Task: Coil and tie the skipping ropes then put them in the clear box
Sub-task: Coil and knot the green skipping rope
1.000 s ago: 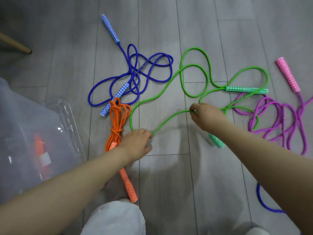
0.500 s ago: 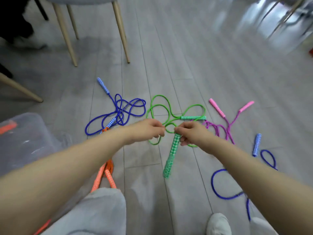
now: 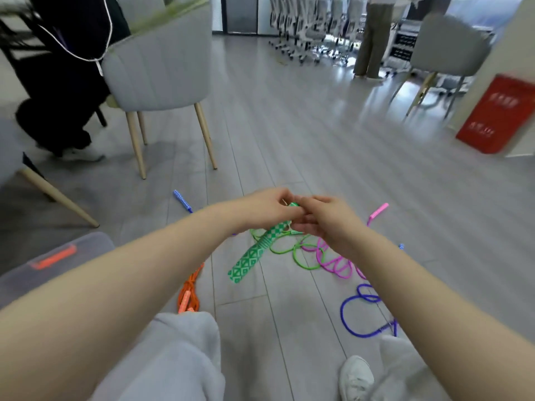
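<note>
Nearest me, over my knees, both hands work the green rope [image 3: 292,250]. My left hand [image 3: 267,208] pinches the cord near the top of the green handle [image 3: 254,254]; my right hand [image 3: 324,219] has fingers curled around the cord beside it. That handle dangles free, tilted down-left. The remaining cord trails in loose loops on the floor [image 3: 289,140].

Risks, as I judge them: those trailing loops lie against the pink rope [image 3: 333,260], so pulling in slack could drag or snag pink cord into my coil. The swinging handle could twist the loops or slip my pinch. The purple rope [image 3: 362,314] by my right shoe [image 3: 356,377] could catch my foot.

Orange rope [image 3: 189,293] lies bundled beside my left knee, looks tied, not boxed yet. Clear box [image 3: 58,256] sits at the left, lid with an orange latch; contents unreadable. Blue handle [image 3: 182,200] lies further out.

Floor is grey wood-look plank, smooth, slightly glossy, so ropes slide easily. Beyond: grey upholstered chair [image 3: 159,62] with pale wooden legs, a seated person in dark clothes at far left, a red cabinet [image 3: 498,114] at the right, office chairs and a standing person at the back.
</note>
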`<state>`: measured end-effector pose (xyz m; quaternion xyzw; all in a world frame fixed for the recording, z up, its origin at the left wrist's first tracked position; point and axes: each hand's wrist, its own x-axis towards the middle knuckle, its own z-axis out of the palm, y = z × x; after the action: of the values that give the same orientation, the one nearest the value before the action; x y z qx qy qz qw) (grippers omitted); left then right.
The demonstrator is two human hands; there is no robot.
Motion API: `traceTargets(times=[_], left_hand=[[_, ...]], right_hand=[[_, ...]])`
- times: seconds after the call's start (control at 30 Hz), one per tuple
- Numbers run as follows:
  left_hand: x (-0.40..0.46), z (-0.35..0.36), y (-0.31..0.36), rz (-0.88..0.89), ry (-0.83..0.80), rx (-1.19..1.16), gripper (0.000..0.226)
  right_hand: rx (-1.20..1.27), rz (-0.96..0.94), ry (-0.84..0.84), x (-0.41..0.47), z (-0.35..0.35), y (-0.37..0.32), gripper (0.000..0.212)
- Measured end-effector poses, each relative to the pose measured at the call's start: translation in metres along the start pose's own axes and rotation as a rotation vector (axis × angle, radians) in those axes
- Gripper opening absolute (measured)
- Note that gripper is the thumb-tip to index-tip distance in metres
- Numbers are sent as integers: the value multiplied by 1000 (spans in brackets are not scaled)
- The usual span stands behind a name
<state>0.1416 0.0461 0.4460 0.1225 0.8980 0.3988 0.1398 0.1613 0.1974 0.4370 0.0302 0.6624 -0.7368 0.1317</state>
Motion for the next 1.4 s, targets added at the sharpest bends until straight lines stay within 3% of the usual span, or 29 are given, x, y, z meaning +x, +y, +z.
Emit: traceTargets(times=[0.1,0.2,0.3,0.33,0.47,0.57,0.67,0.8,0.9,1.03,1.13,1.27,1.4], left_hand=[[-22,11,20,37,86,-65,22],[-44,23,36,21,127,-155,12],[-65,34,47,7,199,-141,21],[-70,38,50,5,193,-168,21],[-86,54,59,14,130,-344,18],[-92,60,59,40,67,-555,20],[-94,48,55,84,-11,-706,23],[-92,25,42,147,-95,-1103,24],[-88,12,28,148,-55,-1222,26],[-79,14,17,24,116,-1103,26],[-76,25,14,-62,222,-942,26],[-77,41,22,-84,248,-737,24],[-80,52,29,-67,197,-580,25]], right_hand=[[-1,-28,29,-28,-4,-11,17],[-97,-35,29,-51,-12,-18,21],[-237,-71,55,-66,-22,-17,12],[-261,-86,65,-70,-26,-15,6],[-533,-134,22,-79,-41,2,26],[-768,-148,-30,-76,-49,16,15],[-983,-109,27,-70,-65,25,10],[-1066,-69,13,-69,-81,30,9],[-1165,-64,72,-66,-95,26,19],[-997,-109,174,-66,-107,14,24],[-720,-159,119,-72,-97,6,19],[-432,-172,-9,-80,-74,4,21],[-267,-201,-1,-83,-58,4,21]])
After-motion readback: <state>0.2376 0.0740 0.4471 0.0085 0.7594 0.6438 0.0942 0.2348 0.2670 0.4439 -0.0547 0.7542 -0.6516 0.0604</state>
